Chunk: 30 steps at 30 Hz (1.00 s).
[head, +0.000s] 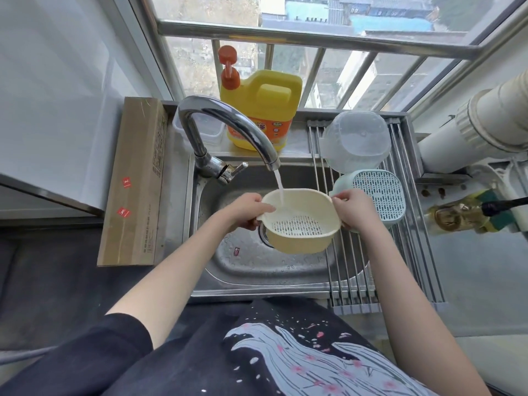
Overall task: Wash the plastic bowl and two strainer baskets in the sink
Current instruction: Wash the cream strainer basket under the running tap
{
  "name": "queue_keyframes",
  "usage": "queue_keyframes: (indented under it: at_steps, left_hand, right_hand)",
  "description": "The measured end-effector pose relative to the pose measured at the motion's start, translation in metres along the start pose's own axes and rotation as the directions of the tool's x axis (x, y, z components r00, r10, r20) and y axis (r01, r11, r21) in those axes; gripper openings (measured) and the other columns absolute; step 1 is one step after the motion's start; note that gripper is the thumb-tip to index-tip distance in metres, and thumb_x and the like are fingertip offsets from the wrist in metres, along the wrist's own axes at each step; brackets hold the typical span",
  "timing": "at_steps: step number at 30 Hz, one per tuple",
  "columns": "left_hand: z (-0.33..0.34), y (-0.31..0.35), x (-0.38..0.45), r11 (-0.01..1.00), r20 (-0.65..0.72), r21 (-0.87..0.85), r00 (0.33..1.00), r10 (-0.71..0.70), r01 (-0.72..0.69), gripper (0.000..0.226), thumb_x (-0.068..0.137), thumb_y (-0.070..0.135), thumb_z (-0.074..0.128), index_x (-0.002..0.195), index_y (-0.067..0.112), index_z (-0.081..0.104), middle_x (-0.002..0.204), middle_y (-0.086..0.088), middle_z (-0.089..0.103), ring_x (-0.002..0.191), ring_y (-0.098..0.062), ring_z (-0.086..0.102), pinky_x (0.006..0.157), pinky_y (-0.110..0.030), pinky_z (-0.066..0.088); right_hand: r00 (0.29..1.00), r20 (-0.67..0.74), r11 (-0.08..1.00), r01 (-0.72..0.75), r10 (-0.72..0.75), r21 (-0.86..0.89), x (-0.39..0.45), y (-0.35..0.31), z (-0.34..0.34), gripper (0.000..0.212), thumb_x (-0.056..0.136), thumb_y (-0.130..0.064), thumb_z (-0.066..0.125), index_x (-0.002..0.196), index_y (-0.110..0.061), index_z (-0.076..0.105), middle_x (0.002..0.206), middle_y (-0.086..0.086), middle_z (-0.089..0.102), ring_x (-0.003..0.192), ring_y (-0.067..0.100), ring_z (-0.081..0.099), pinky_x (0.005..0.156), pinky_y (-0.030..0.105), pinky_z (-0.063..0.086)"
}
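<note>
A cream strainer basket (300,238) hangs over the steel sink (257,267), tilted toward me, with water from the tap (228,130) running into it. My left hand (245,210) grips its left rim and my right hand (351,210) grips its right rim. A pale blue strainer basket (380,192) lies upside down on the roll-up drying rack (357,281) at the sink's right. Behind it, the clear plastic bowl (357,141) rests upside down on the same rack.
A yellow detergent jug (265,110) with an orange pump and a clear box (205,130) stand on the back ledge. A long cardboard box (134,181) lies left of the sink. White pipes (471,130) and an oil bottle (457,218) are at the right.
</note>
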State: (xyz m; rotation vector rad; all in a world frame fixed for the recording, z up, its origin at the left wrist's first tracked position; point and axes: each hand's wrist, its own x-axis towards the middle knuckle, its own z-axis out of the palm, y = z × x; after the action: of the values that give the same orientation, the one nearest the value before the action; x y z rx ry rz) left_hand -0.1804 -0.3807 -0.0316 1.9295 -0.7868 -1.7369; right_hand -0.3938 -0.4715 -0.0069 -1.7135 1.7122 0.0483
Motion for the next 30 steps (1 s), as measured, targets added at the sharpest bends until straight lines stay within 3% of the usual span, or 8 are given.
queue_keyframes:
  at_steps: [2, 4, 6, 9, 14, 18, 24, 30]
  left_hand:
    - [-0.002, 0.009, -0.005, 0.999, -0.045, 0.021, 0.998, 0.051, -0.050, 0.009, 0.085, 0.009, 0.053, 0.084, 0.010, 0.044, 0.066, -0.005, 0.045, 0.045, -0.013, 0.038, 0.039, -0.022, 0.034]
    - [-0.005, 0.016, -0.010, 0.984, -0.162, 0.101, 0.973, 0.163, -0.148, 0.015, 0.081, 0.007, 0.050, 0.073, 0.012, 0.039, 0.066, -0.005, 0.043, 0.046, -0.016, 0.039, 0.037, -0.021, 0.033]
    - [-0.006, 0.021, -0.018, 0.935, -0.278, 0.246, 0.905, 0.321, -0.256, 0.019, 0.080, 0.009, 0.051, 0.068, 0.012, 0.037, 0.066, -0.006, 0.045, 0.053, -0.019, 0.044, 0.040, -0.024, 0.036]
    - [-0.006, 0.022, -0.029, 0.831, -0.357, 0.447, 0.786, 0.505, -0.331, 0.012, 0.079, 0.011, 0.052, 0.073, 0.006, 0.043, 0.066, -0.008, 0.051, 0.068, -0.030, 0.050, 0.057, -0.034, 0.033]
    - [-0.009, 0.019, -0.039, 0.758, -0.450, 0.551, 0.640, 0.622, -0.349, 0.007, 0.080, 0.008, 0.053, 0.080, 0.007, 0.046, 0.062, -0.012, 0.053, 0.068, -0.038, 0.050, 0.058, -0.040, 0.037]
    - [-0.012, 0.013, -0.045, 0.725, -0.478, 0.584, 0.567, 0.670, -0.365, 0.019, 0.082, 0.007, 0.056, 0.078, 0.011, 0.037, 0.049, 0.003, 0.028, 0.054, -0.031, 0.034, 0.052, -0.033, 0.022]
    - [-0.018, 0.003, -0.039, 0.786, -0.537, 0.466, 0.576, 0.617, -0.407, 0.018, 0.083, 0.010, 0.054, 0.074, 0.007, 0.038, 0.061, -0.014, 0.052, 0.055, -0.032, 0.048, 0.047, -0.034, 0.029]
    - [-0.017, 0.007, -0.042, 0.858, -0.534, 0.244, 0.676, 0.508, -0.453, 0.010, 0.087, 0.013, 0.052, 0.090, 0.005, 0.057, 0.079, -0.003, 0.065, 0.070, -0.020, 0.059, 0.054, -0.018, 0.041]
  right_hand:
    - [1.000, -0.010, 0.996, 0.020, -0.021, -0.090, -0.004, 0.001, 0.008, 0.030, 0.095, -0.021, 0.046, 0.111, -0.009, 0.069, 0.097, 0.013, 0.069, 0.086, 0.030, 0.062, 0.079, 0.036, 0.050]
    - [0.999, -0.010, 0.998, 0.041, -0.042, -0.047, -0.007, 0.001, 0.017, 0.033, 0.097, -0.024, 0.044, 0.121, -0.010, 0.062, 0.111, 0.012, 0.066, 0.090, 0.027, 0.060, 0.081, 0.038, 0.051]
    - [0.998, 0.045, 0.995, 0.036, -0.040, 0.093, -0.010, 0.000, 0.026, 0.036, 0.098, -0.026, 0.046, 0.129, -0.012, 0.054, 0.104, 0.009, 0.064, 0.081, 0.022, 0.059, 0.072, 0.036, 0.053]
    - [0.987, 0.161, 0.935, -0.039, -0.020, 0.353, -0.011, 0.000, 0.037, 0.045, 0.095, -0.019, 0.055, 0.137, -0.012, 0.042, 0.090, 0.004, 0.060, 0.073, 0.019, 0.064, 0.063, 0.031, 0.058]
    - [0.948, 0.314, 0.691, -0.263, 0.054, 0.673, -0.012, -0.002, 0.046, 0.031, 0.099, -0.007, 0.045, 0.130, -0.001, 0.046, 0.091, 0.016, 0.063, 0.073, 0.023, 0.068, 0.063, 0.026, 0.060]
    - [0.929, 0.370, 0.616, -0.300, 0.016, 0.728, -0.018, -0.005, 0.047, 0.026, 0.102, -0.007, 0.037, 0.121, 0.001, 0.054, 0.093, 0.016, 0.066, 0.080, 0.023, 0.070, 0.071, 0.027, 0.060]
    - [0.938, 0.347, 0.605, -0.276, 0.000, 0.747, -0.022, -0.008, 0.053, 0.025, 0.101, -0.006, 0.040, 0.118, 0.001, 0.056, 0.090, 0.014, 0.067, 0.080, 0.023, 0.069, 0.075, 0.028, 0.059]
    - [0.989, 0.142, 0.571, -0.099, -0.030, 0.815, -0.026, -0.013, 0.040, 0.020, 0.100, -0.005, 0.044, 0.108, -0.002, 0.061, 0.075, 0.008, 0.067, 0.062, 0.011, 0.068, 0.063, 0.021, 0.059]
